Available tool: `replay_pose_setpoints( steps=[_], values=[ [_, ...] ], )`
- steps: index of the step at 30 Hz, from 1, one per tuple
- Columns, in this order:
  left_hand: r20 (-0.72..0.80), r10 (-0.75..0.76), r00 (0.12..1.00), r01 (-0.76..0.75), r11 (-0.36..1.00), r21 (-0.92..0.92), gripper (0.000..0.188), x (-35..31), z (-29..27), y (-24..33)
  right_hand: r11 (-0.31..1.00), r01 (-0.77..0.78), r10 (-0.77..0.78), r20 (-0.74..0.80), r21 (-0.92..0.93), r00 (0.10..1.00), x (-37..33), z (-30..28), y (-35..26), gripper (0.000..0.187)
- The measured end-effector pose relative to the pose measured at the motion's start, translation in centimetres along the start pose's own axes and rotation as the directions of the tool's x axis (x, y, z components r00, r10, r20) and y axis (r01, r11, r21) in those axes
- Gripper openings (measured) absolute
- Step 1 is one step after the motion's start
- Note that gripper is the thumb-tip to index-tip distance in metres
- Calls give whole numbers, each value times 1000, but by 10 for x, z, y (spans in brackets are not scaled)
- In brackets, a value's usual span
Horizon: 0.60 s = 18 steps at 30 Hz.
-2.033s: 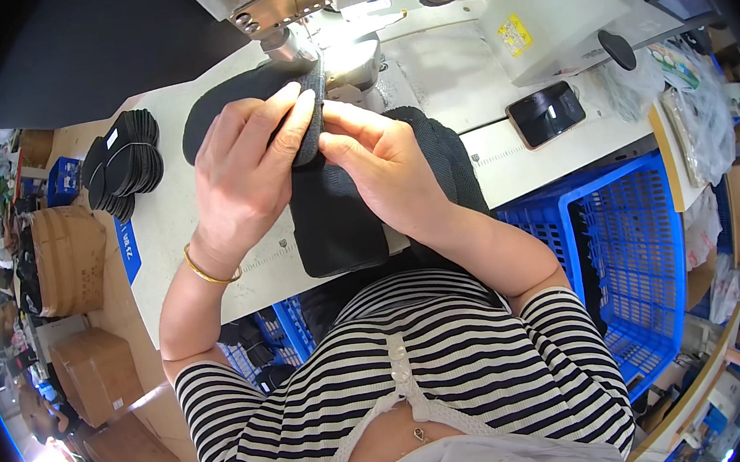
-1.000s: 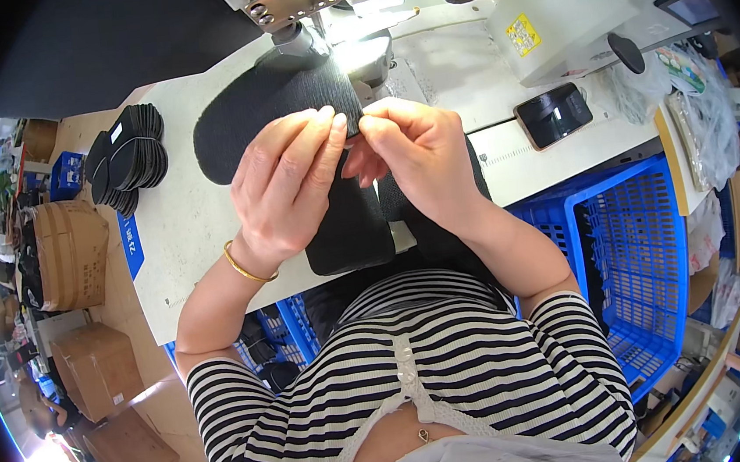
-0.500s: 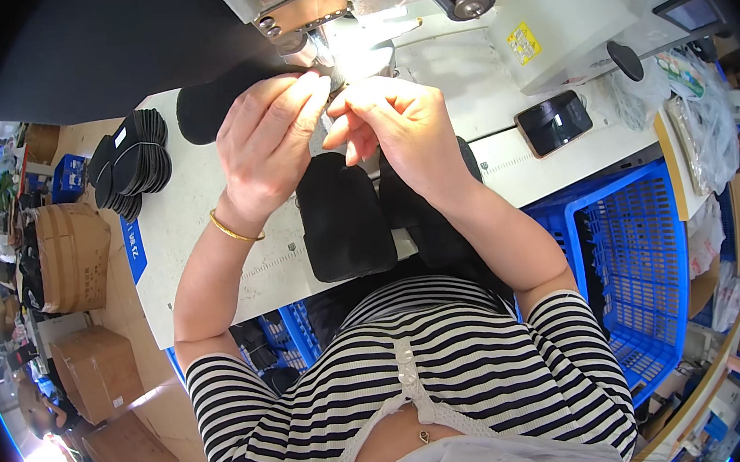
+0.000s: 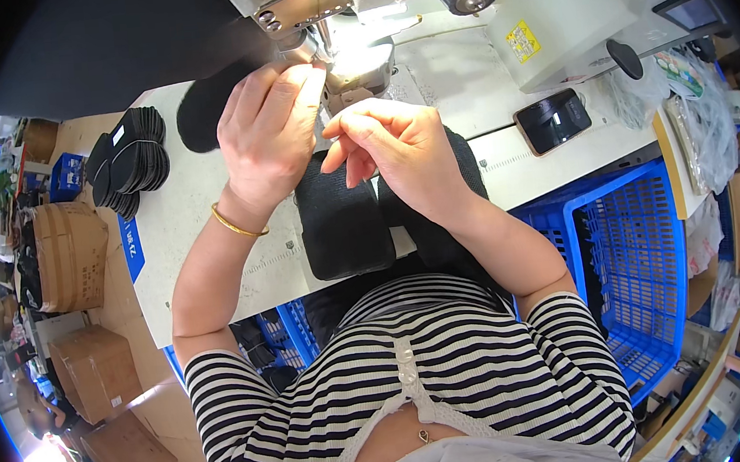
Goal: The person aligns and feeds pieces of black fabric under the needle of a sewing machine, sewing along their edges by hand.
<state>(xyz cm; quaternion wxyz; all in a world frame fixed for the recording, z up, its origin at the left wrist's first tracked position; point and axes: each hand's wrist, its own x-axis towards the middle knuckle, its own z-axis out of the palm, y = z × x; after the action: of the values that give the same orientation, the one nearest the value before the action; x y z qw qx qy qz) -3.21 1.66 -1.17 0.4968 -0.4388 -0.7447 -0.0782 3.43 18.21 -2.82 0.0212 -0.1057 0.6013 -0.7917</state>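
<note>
Beside the lit needle area of a sewing machine (image 4: 318,42), my left hand (image 4: 269,134) is pinched closed, its fingertips just below the metal head. Whatever those fingers hold is hidden. My right hand (image 4: 411,148) sits nearer to me and to the right, thumb and forefinger drawn together and the other fingers curled. Anything thin between them is too small to make out. Below the hands, a black padded fabric piece (image 4: 343,224) lies over the table's front edge, with a second black piece (image 4: 465,165) partly under my right forearm. Another rounded black piece (image 4: 201,114) lies behind my left hand.
Bundled black sole-shaped pieces (image 4: 136,155) lie at the table's left end. A phone (image 4: 554,122) rests on the white table (image 4: 211,227) at right. A blue plastic crate (image 4: 637,269) stands below it. Cardboard boxes (image 4: 96,369) sit on the floor at left.
My right hand has drawn back toward me, away from the needle and my left hand. My left hand has stayed near the machine head, shifting only slightly.
</note>
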Motion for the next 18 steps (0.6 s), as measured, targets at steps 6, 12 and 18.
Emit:
replay_pose_setpoints(
  steps=[6, 12, 18],
  values=[
    [165, -169, 972, 175, 984, -23, 38, -2, -7, 14, 1000, -4, 4, -3, -3, 1000, -2, -2, 3, 22],
    [223, -32, 974, -35, 957, 290, 42, -34, -21, -36, 996, -64, 63, -14, -64, 998, -8, -8, 6, 23],
    [237, -39, 971, 29, 998, 49, 33, 6, -63, 26, 998, 40, -39, 5, -53, 999, -15, 9, 21, 25]
  ],
)
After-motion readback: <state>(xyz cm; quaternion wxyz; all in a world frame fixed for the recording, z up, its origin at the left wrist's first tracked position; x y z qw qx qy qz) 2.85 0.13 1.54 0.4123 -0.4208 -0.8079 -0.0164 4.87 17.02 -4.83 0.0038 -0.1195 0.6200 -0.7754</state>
